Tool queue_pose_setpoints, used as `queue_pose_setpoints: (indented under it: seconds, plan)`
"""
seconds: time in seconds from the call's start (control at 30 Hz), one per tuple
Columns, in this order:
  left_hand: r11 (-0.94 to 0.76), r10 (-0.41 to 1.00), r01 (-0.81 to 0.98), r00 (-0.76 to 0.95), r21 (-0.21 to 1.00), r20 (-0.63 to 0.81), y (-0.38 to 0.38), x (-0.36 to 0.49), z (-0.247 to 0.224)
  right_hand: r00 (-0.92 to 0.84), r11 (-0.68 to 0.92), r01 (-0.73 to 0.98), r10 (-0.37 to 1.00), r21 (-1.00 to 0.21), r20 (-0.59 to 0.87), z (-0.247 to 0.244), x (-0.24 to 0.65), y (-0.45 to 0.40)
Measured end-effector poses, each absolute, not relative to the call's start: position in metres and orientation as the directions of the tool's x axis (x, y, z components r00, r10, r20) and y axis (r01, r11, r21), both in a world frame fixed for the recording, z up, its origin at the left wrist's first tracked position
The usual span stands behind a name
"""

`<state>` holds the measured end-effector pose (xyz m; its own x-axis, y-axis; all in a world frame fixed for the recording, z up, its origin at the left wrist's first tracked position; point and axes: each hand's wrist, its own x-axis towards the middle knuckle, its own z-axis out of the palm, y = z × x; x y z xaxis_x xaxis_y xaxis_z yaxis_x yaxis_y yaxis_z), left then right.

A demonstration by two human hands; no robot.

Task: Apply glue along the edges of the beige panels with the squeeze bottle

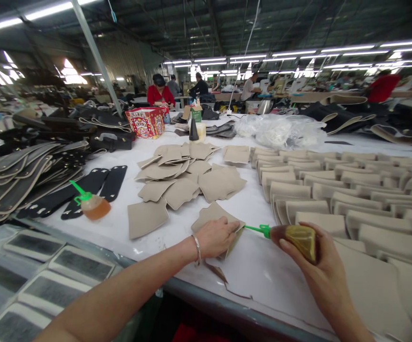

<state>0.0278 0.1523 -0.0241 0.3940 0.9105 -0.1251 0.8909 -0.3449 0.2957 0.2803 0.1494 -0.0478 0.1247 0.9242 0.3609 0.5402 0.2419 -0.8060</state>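
My left hand (215, 238), with a bracelet at the wrist, grips a beige leather-like piece (206, 214) near the table's front edge. Its fingers press on the piece's right corner; the thumb is hidden. In my right hand (325, 268) lies a squeeze bottle (294, 237) of amber liquid, tipped on its side. The bottle's thin green nozzle (259, 230) points left, its tip at the piece's edge by my left fingertips. Beyond my left hand lies a loose heap of similar beige pieces (181, 183).
Folded beige pieces (309, 190) stand in rows on the right. A second green-tipped bottle (95, 208) stands left beside black straps (115, 183). Farther back are a red patterned box (145, 123), clear plastic bags (280, 130) and a co-worker in red (160, 96).
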Motion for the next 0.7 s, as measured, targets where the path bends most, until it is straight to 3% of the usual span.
queue_pose_setpoints:
  seconds: [0.1, 0.2, 0.3, 0.43, 0.57, 0.7]
  plan:
    - [-0.341, 0.912, 0.888, 0.392, 0.309, -0.121, 0.152, 0.027, -0.026, 0.104, 0.233, 0.542, 0.935, -0.807, 0.340, -0.053, 0.282, 0.143]
    - [-0.349, 0.910, 0.880, 0.400, 0.322, -0.109, 0.153, 0.027, -0.029, 0.028, 0.168, 0.463, 0.979, -0.870, 0.204, -0.058, 0.283, 0.129]
    - [-0.341, 0.913, 0.879, 0.395, 0.334, -0.106, 0.154, 0.027, -0.032, -0.018, 0.033, 0.266, 0.999, -0.964, 0.029, -0.061, 0.280, 0.120]
    - [-0.280, 0.924, 0.853, 0.364, 0.440, -0.117, 0.156, 0.025, -0.029, 0.080, -0.116, -0.087, 0.989, -0.989, -0.123, -0.056, 0.277, 0.123]
    - [-0.137, 0.984, 0.844, 0.177, 0.519, -0.028, 0.151, 0.015, -0.026, 0.117, -0.247, -0.463, 0.935, -0.851, -0.335, -0.038, 0.275, 0.128]
    - [0.109, 0.982, 0.918, -0.159, 0.380, 0.101, 0.146, -0.001, -0.027, 0.127, -0.261, -0.761, 0.838, -0.594, -0.531, -0.012, 0.264, 0.135]
